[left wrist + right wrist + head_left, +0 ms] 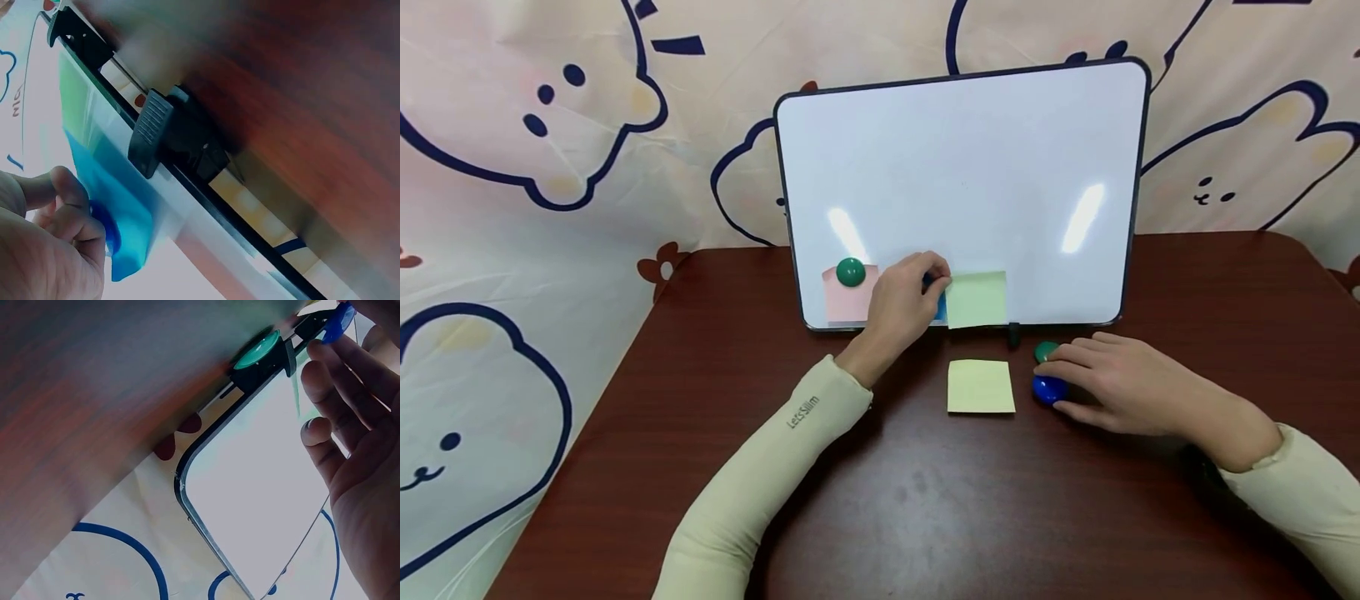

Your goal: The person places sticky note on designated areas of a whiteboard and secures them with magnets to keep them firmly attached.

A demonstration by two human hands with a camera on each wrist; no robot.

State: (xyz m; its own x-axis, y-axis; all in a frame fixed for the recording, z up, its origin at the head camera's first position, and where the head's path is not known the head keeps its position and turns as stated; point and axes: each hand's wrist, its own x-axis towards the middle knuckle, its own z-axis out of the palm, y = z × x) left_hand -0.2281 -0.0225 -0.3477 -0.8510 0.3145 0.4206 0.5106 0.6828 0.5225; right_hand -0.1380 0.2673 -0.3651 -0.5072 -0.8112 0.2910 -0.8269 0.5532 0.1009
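Note:
My left hand (904,293) is at the lower part of the whiteboard (970,167), fingers curled at a round blue magnet (107,226). That magnet sits on a blue sticky note (128,206), mostly hidden behind the hand in the head view. The fingertips are right at the upper left corner of a light green sticky note (977,300) on the board. Over the table at right, my right hand (1123,383) pinches another blue magnet (1048,390) between thumb and fingers. A green magnet (1046,351) lies just beyond it, partly covered by the fingers.
On the board's lower left, a green magnet (851,272) sits on a pink sticky note (846,304). A yellow sticky note (981,387) lies on the brown table (910,492) between the hands. Black clips (178,134) hold the board's bottom edge. A patterned cloth (587,250) hangs behind.

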